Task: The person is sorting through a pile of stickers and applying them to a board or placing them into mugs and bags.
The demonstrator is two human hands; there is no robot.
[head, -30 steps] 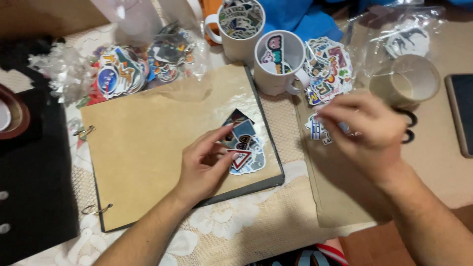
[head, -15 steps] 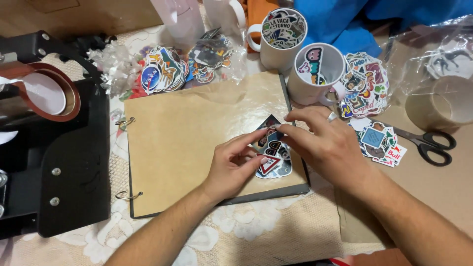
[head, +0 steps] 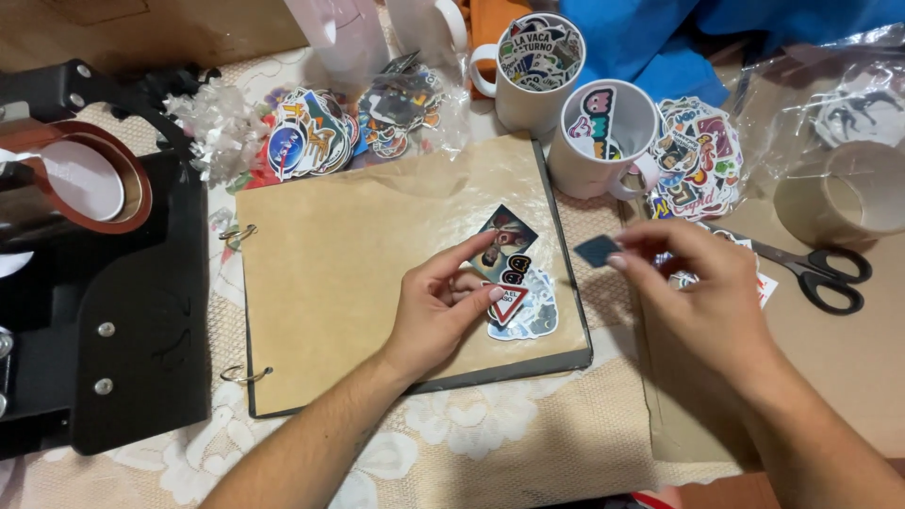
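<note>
A small dark blue-grey square sticker (head: 597, 250) is pinched between the thumb and fingertips of the right hand (head: 702, 292), held in the air just past the right edge of a brown kraft-paper ring-bound album (head: 358, 273). The left hand (head: 443, 306) rests on the open page, its fingers loosely spread and pressing on a small cluster of glossy die-cut stickers (head: 514, 283), among them a red-bordered triangle and a dark rectangle; it grips nothing. The page looks matte and slightly wrinkled, with a dark cover edge and metal rings at its left side. The album lies on a pale lace-patterned tablecloth (head: 490, 443). Just beyond it stand two white ceramic mugs with printed designs (head: 603, 141), with loose heaps of colourful stickers (head: 311, 137) beside them. To the right lie black-handled scissors (head: 820, 273) on brown paper, near a plain beige mug (head: 848, 203) in crinkled clear plastic. At the left sits a black metal press machine (head: 104, 311).
</note>
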